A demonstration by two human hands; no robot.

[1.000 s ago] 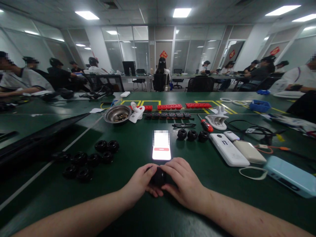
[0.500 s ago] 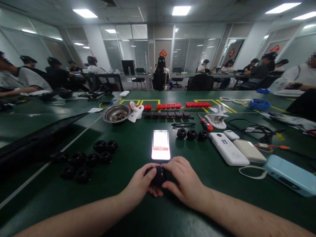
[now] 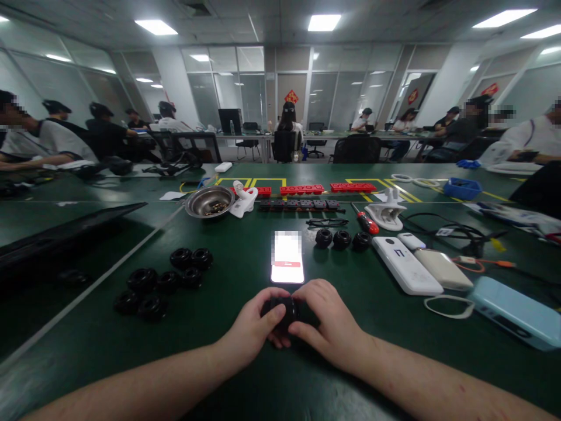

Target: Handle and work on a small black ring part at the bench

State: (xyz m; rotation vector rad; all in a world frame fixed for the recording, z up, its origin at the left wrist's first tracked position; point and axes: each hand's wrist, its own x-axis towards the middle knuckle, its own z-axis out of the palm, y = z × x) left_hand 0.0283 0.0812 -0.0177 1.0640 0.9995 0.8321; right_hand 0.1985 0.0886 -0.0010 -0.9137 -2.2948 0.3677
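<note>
My left hand is closed around a black round part, its thumb across the near face and its other fingertips showing beneath. From the other side my right hand grips the same part, fingers curled over its far edge and thumb at its lower right. Much of the part is hidden by the hands. Just beyond them lies a phone with a lit screen. Similar black ring-shaped parts stand in a cluster on the left, and three more form a row right of the phone.
A metal bowl of small brass-coloured pieces stands at the back left. Red strips and a dark segmented strip lie mid-table. Toward the right are a screwdriver, white power bank, light-blue case and cables. Several people sit farther off.
The view has shifted slightly, and the long black shape at the left has moved leftward. Both hands keep hold of the black part, with the left fingers and the part slightly turned.
</note>
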